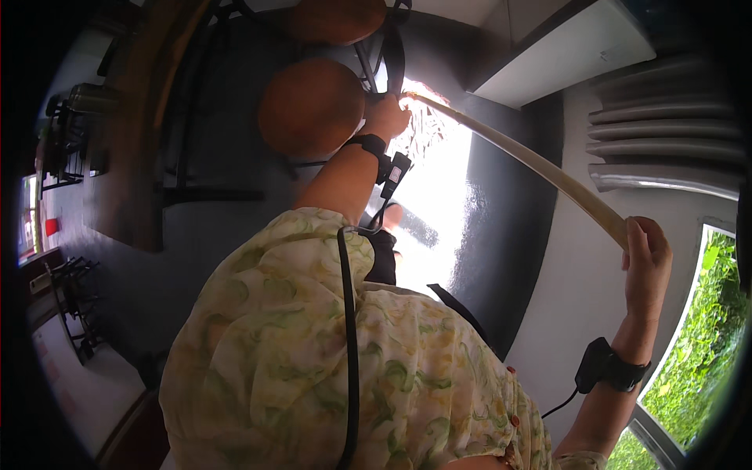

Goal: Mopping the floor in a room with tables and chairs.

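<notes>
My right hand [646, 249], raised at the right, is closed around the upper end of a long pale mop handle [540, 161]. The handle slants down to what looks like a stringy mop head [424, 126] on the floor, partly washed out by glare. Further left, my left hand [389, 117] has its fingers closed on the black metal frame [395, 64] of a chair with a round brown wooden seat [314, 107]. The grip's exact form is partly hidden. Both wrists wear black straps with small devices and cables.
A second round seat [338, 17] is beyond the first. A long wooden table [132, 147] runs along the left. A white cabinet or ledge [564, 56] juts out at the upper right, near grey ribbed panels [664, 138] and a window [696, 329]. Sunlight glares off the dark floor [499, 205].
</notes>
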### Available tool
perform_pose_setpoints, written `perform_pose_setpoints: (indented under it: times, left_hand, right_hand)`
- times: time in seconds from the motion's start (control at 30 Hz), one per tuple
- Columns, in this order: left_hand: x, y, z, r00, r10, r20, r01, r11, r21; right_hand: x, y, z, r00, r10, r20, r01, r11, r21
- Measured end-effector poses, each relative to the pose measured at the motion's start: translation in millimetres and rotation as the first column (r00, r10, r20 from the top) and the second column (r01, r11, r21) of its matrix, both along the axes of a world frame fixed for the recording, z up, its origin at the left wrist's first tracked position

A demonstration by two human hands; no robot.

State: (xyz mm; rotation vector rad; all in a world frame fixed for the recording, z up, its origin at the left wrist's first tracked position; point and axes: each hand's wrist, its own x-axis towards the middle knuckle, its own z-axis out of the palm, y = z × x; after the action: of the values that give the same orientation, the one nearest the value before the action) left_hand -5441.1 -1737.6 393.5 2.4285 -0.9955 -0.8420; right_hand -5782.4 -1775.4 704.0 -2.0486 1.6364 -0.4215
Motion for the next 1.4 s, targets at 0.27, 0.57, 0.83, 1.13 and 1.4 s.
perform_pose_setpoints:
  times: [0.27,0.57,0.83,1.13,1.4]
  left_hand:
    - [1.9,-1.9,20.6,0.995,-0.095,0.011,0.094,0.993,0.07]
    - [-33.8,199.1,30.5,0.993,-0.099,0.067,0.078,0.962,0.262]
    - [-92.9,379.0,37.3,0.991,0.111,0.075,-0.133,0.745,0.653]
    - [-243.7,461.5,33.0,0.92,0.364,0.144,-0.38,0.74,0.555]
    - [-303.4,499.2,20.9,0.95,0.296,-0.101,-0.196,0.814,0.546]
  right_hand:
    - [24.1,-59.4,32.0,0.998,0.044,-0.045,-0.045,0.998,-0.036]
    - [7.6,-123.1,26.7,0.983,0.182,0.025,-0.181,0.983,-0.03]
    - [-25.1,-150.3,9.6,0.903,0.429,-0.002,-0.426,0.896,-0.126]
    - [-36.6,-144.0,4.7,0.927,0.374,-0.011,-0.374,0.927,-0.037]
    - [-66.4,-143.3,-11.9,0.929,0.368,-0.027,-0.366,0.929,0.055]
